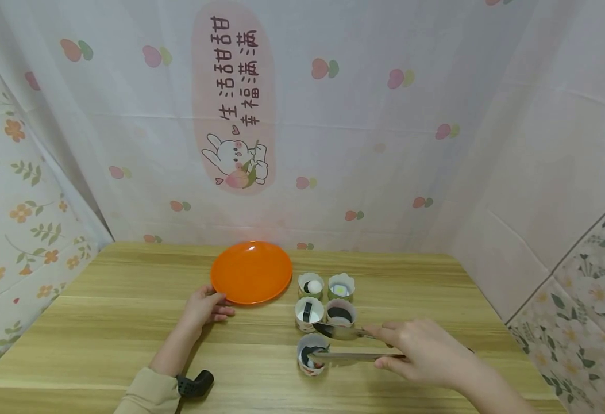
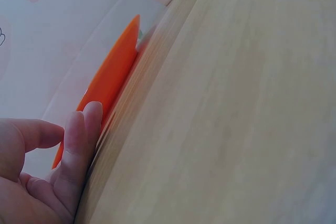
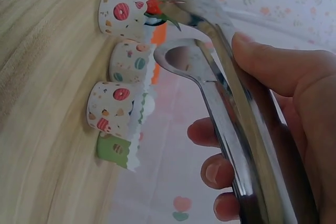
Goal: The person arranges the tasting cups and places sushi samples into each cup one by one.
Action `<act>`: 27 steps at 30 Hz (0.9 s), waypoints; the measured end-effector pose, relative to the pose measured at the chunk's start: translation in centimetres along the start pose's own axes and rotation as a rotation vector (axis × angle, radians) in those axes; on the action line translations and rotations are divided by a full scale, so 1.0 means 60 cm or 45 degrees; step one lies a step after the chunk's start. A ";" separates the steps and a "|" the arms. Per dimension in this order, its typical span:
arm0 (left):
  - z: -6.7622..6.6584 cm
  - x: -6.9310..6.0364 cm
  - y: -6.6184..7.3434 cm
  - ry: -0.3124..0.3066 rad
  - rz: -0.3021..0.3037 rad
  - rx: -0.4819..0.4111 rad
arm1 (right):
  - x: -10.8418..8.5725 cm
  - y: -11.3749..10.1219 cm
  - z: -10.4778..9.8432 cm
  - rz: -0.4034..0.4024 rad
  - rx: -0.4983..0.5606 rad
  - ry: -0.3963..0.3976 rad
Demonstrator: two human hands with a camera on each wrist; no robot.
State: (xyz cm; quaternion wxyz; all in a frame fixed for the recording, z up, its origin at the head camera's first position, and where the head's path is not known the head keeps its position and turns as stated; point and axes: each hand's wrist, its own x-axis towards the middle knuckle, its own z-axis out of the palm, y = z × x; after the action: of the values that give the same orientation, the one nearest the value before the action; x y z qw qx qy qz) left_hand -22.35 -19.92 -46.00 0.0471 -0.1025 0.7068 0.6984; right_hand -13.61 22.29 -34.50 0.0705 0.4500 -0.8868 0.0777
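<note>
My left hand (image 1: 206, 310) pinches the near-left rim of an orange plate (image 1: 251, 273), thumb on top and fingers beneath. In the left wrist view, the plate (image 2: 113, 72) is seen edge-on, low over the wood. My right hand (image 1: 423, 351) grips metal tongs (image 1: 354, 356) with one fork end and one spoon end, spread apart. The fork end is at the mouth of the nearest paper cup (image 1: 311, 368), beside a red piece with green leaves (image 3: 153, 6). Above another cup (image 1: 306, 322), holding a black strip, hovers the spoon end.
Behind stand more paper cups: one with a dark round piece (image 1: 340, 314), one with a white ball (image 1: 314, 286), one with a yellow-green square (image 1: 340, 290). Patterned curtains (image 1: 364, 144) border the wooden table (image 1: 100, 322). A black device (image 1: 193, 385) sits at my left wrist.
</note>
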 end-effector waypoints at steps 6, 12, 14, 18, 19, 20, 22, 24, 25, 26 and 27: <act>-0.001 0.001 -0.002 -0.005 0.008 -0.006 | -0.003 -0.004 0.005 0.074 0.012 -0.042; -0.002 0.004 -0.004 -0.011 0.013 -0.009 | -0.004 -0.002 0.014 0.130 0.037 -0.064; -0.003 0.004 -0.005 -0.012 0.012 -0.006 | -0.005 -0.002 0.016 0.153 0.061 -0.079; -0.002 0.005 -0.004 -0.005 0.008 -0.003 | -0.005 -0.002 0.017 0.218 0.122 -0.121; -0.002 0.004 -0.003 -0.003 0.008 -0.002 | -0.005 -0.002 0.017 0.236 0.135 -0.128; -0.002 0.004 -0.003 -0.001 0.007 -0.002 | -0.005 -0.002 0.017 0.253 0.148 -0.133; -0.002 0.004 -0.002 0.001 0.008 -0.001 | -0.006 -0.001 0.017 0.286 0.169 -0.139; -0.001 0.003 -0.001 0.000 0.009 -0.002 | -0.008 0.000 0.018 0.308 0.177 -0.134; -0.001 0.002 -0.002 -0.001 0.010 -0.003 | -0.009 0.001 0.019 0.312 0.175 -0.126; -0.001 0.002 -0.002 -0.002 0.010 -0.004 | -0.010 0.001 0.020 0.313 0.171 -0.116; -0.001 0.002 -0.002 -0.003 0.009 -0.005 | -0.011 0.002 0.022 0.313 0.168 -0.105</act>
State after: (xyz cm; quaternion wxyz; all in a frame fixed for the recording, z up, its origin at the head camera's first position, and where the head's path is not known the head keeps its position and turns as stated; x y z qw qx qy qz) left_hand -22.45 -20.00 -46.13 0.0452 -0.0991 0.7057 0.7001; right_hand -13.38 22.62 -35.90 -0.0059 0.3446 -0.9303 0.1253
